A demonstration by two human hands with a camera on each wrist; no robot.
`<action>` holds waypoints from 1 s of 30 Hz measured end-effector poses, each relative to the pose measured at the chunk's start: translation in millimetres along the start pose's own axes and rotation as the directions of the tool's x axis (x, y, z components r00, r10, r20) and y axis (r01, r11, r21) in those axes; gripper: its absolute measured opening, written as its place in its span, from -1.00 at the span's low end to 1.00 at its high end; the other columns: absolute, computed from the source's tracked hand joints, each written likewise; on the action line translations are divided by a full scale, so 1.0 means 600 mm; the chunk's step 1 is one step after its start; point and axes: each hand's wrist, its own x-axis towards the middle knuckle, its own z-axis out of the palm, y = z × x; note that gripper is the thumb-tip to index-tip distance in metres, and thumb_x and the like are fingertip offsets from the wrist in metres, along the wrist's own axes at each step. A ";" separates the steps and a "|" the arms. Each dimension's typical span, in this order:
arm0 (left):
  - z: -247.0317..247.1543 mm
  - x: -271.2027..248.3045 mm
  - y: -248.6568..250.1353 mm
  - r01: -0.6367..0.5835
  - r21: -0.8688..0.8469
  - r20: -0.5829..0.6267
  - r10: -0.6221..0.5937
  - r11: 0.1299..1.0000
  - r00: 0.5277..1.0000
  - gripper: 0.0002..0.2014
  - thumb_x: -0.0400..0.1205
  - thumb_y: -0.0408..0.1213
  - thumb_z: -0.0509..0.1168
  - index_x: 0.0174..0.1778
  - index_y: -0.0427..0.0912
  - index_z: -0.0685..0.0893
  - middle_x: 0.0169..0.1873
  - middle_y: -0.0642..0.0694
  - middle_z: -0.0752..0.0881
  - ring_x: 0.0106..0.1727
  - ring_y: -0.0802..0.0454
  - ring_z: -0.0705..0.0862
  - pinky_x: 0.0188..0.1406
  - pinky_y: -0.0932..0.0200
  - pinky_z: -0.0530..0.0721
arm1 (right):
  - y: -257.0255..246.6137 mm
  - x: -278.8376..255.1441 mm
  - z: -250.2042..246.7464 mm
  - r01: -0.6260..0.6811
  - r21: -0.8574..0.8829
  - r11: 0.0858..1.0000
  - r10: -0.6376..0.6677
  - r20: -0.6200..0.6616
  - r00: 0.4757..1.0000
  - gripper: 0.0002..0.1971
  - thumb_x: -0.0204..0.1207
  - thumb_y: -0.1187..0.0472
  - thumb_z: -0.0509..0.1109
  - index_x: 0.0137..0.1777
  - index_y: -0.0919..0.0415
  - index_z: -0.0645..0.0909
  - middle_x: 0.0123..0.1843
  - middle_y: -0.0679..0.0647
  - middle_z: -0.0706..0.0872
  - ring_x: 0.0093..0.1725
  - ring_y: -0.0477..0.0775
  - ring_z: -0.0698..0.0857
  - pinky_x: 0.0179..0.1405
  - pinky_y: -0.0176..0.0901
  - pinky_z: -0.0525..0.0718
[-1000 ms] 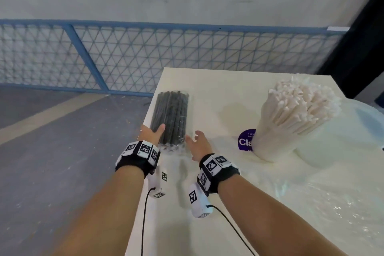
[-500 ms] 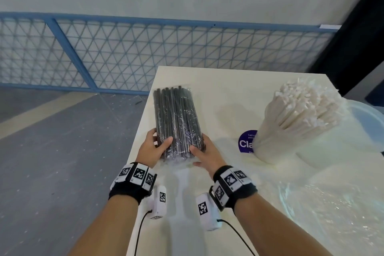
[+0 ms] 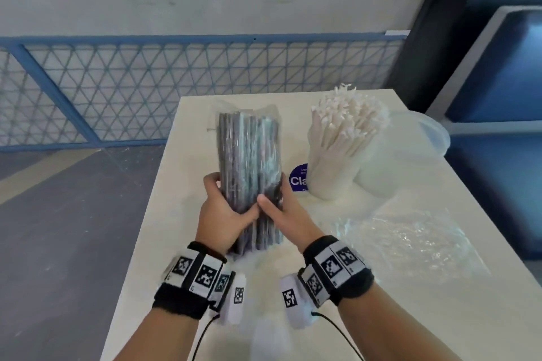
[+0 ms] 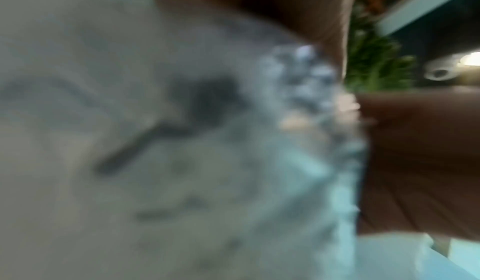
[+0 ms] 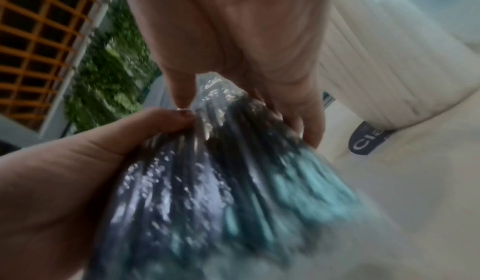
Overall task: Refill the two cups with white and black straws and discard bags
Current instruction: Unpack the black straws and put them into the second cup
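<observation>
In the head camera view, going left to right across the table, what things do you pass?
Left hand → bag of black straws → right hand → purple sticker → cup of white straws → empty clear bag.

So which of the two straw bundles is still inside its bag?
The black straws, gripped by the left hand and right hand. The white straws stand unwrapped in a cup.
</observation>
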 end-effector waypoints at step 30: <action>0.386 -0.050 0.255 -0.094 -0.087 0.465 0.124 0.992 0.877 -0.18 0.25 -0.26 0.64 0.38 -0.13 0.35 0.24 -0.03 0.60 0.23 0.07 0.59 0.22 0.20 0.54 | 0.013 -0.204 -0.484 0.179 0.184 0.966 -0.119 -0.296 0.948 -0.62 0.21 0.36 0.24 0.03 0.10 0.59 -0.04 0.16 0.74 -0.01 0.16 0.69 0.03 0.07 0.67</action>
